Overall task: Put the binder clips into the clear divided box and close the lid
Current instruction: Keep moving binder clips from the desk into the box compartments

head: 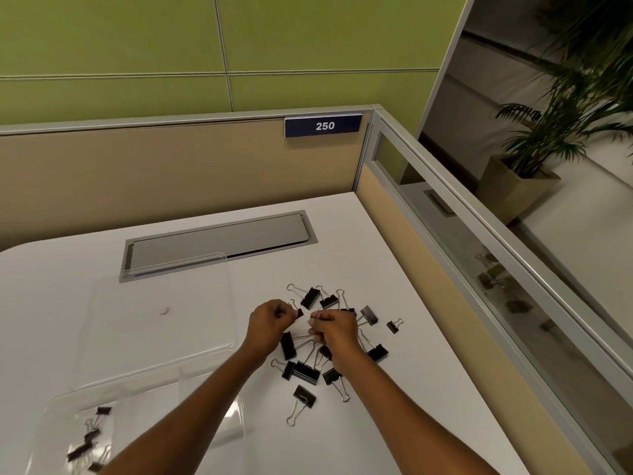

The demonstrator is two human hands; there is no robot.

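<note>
While both hands hover over the loose clips (pixel 306 371) on the desk (pixel 342 252), our left hand (pixel 270 322) pinches one small clip (pixel 299 313) between thumb and fingertips. Our right hand (pixel 335 330) is curled just right of it, above the pile; we cannot tell whether it holds anything. Near left sits the box (pixel 205 392), its lid (pixel 157 320) lying open on the far side, with a few boxed clips (pixel 89 437) in a left compartment.

Left hand (pixel 270 325) pinches clip (pixel 299 313) above pile (pixel 306 370).
</note>
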